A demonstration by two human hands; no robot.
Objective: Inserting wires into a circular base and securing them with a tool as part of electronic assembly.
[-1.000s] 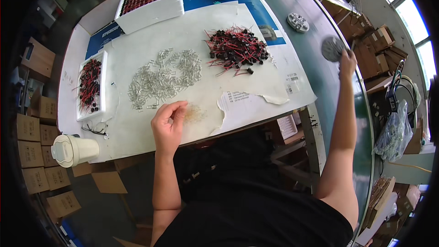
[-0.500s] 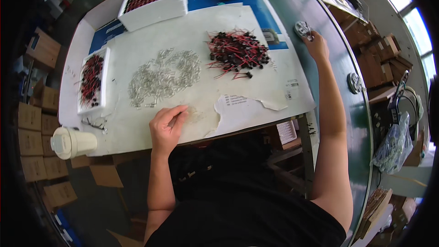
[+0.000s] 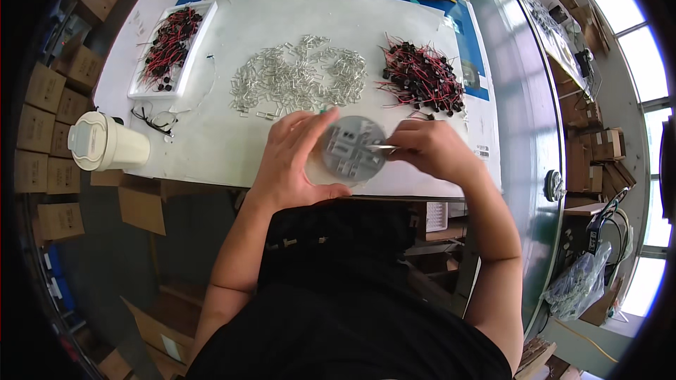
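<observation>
Over the worktable's (image 3: 204, 162) near edge, the left hand (image 3: 289, 162) spreads thumb and fingers around a round grey disc's (image 3: 345, 151) left side, contact unclear; the right hand (image 3: 433, 151) pinches a slim metal tool (image 3: 381, 147) against its face. Red-wired black components (image 3: 422, 77) lie near the right edge.

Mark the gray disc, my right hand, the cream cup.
Gray disc (image 3: 351, 150): head view, middle of its face.
Right hand (image 3: 438, 149): head view, back of the hand.
Cream cup (image 3: 121, 146): head view, its side.

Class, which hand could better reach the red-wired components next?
Probably the right hand: though holding a slim tool, it is nearer the red-wired components; the left hand flanks the grey disc.
</observation>
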